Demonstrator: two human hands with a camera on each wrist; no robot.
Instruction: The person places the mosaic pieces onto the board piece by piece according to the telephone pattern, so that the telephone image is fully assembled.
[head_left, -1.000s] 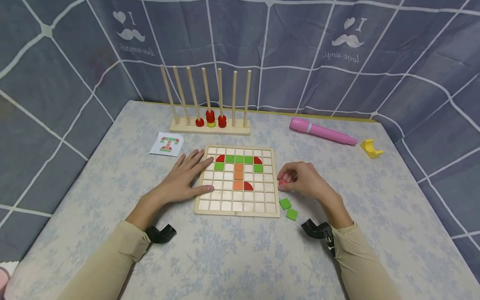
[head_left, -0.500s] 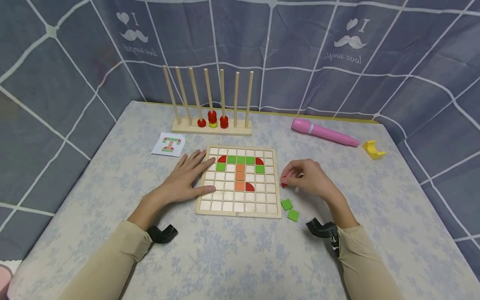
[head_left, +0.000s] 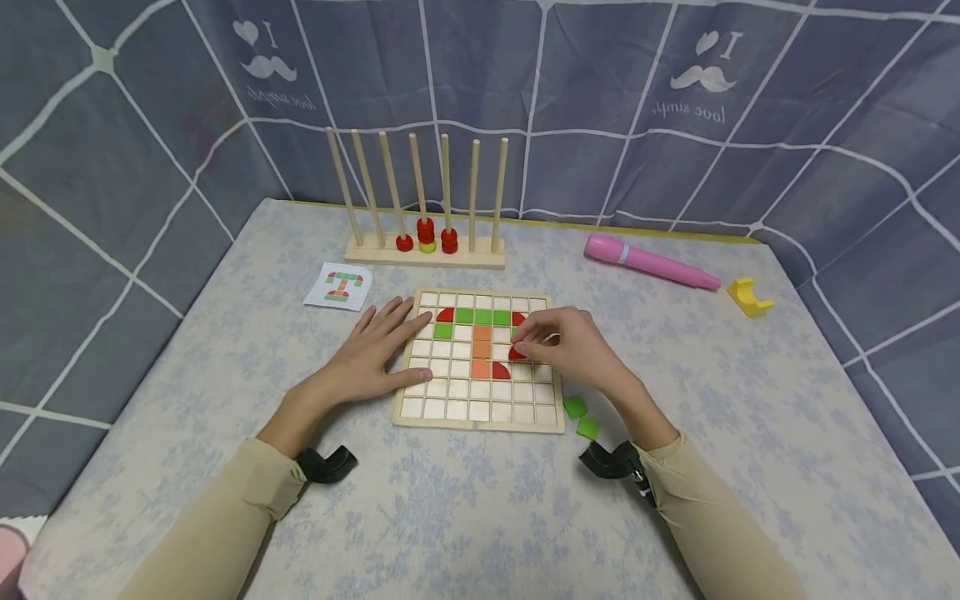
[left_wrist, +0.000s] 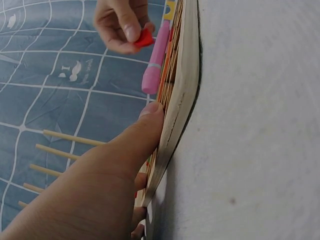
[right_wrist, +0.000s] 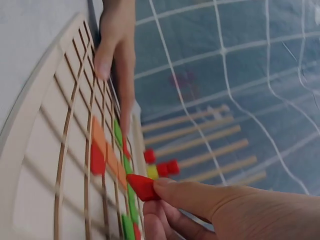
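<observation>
My right hand point(head_left: 572, 342) pinches a red quarter-round tile point(right_wrist: 142, 187) between thumb and fingers, held above the right part of a wooden grid board point(head_left: 480, 428). My left hand point(head_left: 363, 354) lies with spread fingers on the board's left edge, its thumb point(left_wrist: 151, 111) on the rim. Set in the board are green squares point(head_left: 483, 317), a column of orange squares point(head_left: 482, 351) and red quarter-rounds, one of them point(head_left: 500, 371) beside the lowest orange square. My right hand partly hides the upper right tiles. Two loose green tiles point(head_left: 575, 407) lie just off the board's right side.
Behind the board's left side lies a card point(head_left: 338, 287) printed with a coloured tile figure. A wooden peg stand point(head_left: 425, 252) with red and yellow beads is at the back. A pink pen-shaped object point(head_left: 651, 262) and a yellow curved piece point(head_left: 748, 297) lie at the back right.
My right hand has lifted the red tile from beside the board and carried it left over the grid. The left hand stays on the board's left edge.
</observation>
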